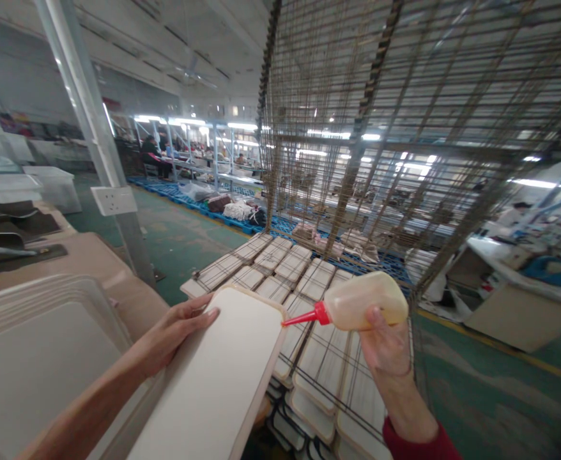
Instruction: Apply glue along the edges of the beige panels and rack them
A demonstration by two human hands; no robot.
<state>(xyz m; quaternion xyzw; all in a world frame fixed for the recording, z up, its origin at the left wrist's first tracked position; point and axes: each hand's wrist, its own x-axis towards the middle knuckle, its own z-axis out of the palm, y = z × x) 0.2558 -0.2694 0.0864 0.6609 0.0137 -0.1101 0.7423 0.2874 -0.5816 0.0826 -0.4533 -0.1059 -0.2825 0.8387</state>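
White rounded-corner panel (208, 377) | left grip (182, 329) clasps edge, probably steadying | right grip (388, 348) holds translucent yellowish bottle (357, 297), red nozzle (307, 316) at corner

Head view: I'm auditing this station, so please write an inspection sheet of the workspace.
Surface: pale panels in rows below raised wire racks; tan-covered table at left.
Job's things: white panel; squeeze bottle, its red nozzle at the white panel's rim.
Clutter: dark pieces on the tan-covered table.
Hands: left hand grips the white panel's edge; right hand holds the squeeze bottle.
Cables: nothing seen.
Surroundings: metal post with socket plate, green floor, people farther off.
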